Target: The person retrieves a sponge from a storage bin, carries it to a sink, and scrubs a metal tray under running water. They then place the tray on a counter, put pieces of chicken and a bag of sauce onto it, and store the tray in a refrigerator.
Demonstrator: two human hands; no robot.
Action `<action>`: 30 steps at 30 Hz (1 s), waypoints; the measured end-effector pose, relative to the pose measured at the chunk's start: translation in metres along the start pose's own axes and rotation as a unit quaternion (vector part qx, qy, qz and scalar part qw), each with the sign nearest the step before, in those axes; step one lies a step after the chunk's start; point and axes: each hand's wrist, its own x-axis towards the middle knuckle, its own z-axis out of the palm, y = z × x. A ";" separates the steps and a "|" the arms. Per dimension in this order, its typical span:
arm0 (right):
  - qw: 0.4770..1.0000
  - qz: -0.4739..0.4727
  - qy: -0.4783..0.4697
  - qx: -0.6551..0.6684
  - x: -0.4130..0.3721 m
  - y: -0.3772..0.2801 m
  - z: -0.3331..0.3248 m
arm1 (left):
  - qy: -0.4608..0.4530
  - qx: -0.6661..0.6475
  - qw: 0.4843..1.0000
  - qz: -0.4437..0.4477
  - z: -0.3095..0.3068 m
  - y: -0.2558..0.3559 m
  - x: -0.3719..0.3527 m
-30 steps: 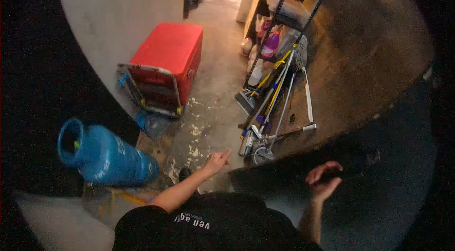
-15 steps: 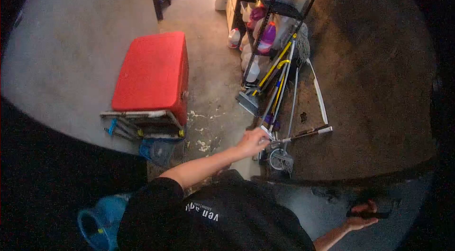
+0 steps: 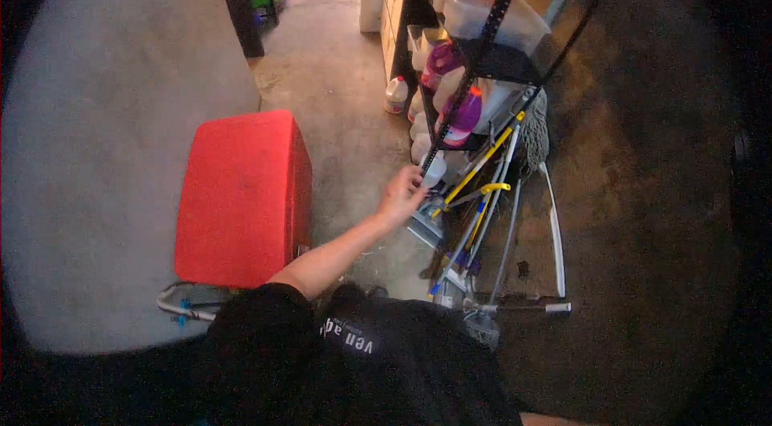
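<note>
My left hand [image 3: 402,197] reaches forward from a black sleeve, loosely open with the fingers slightly curled. In this view its fingertips overlap the foot of the black shelf post [image 3: 460,104], close to a white jug behind it. Just right of the hand, a broom head [image 3: 425,226] rests low beside a yellow-handled pole [image 3: 481,160]. Several more long handles lean together against the wall, among them a white pole [image 3: 553,233] and one below a grey string mop head [image 3: 536,130]. Only a strip of my right forearm [image 3: 551,420] shows at the bottom edge; the hand is outside the picture.
To the left stands a red box-shaped cooler [image 3: 237,201] with a bent metal tube handle [image 3: 173,301] below it. The shelf holds clear plastic bins [image 3: 490,12] and purple jugs [image 3: 462,116]. A white jug [image 3: 396,94] sits on the concrete floor [image 3: 338,104] of the passage.
My left hand has moved up and away from the lower ends of the handles, toward the shelf post. My right hand has dropped out of view. The view has shifted forward.
</note>
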 end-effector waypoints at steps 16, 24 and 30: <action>0.980 -0.168 -0.029 0.102 0.103 -0.216 0.558 | 0.300 0.066 0.951 -0.028 -0.297 -0.218 0.335; 0.921 -0.128 -0.306 0.206 0.106 -0.363 0.765 | 0.236 0.178 0.951 0.086 -0.295 -0.217 0.503; 0.900 -0.094 -0.343 0.254 0.091 -0.380 0.882 | 0.123 0.190 0.955 0.190 -0.246 -0.189 0.607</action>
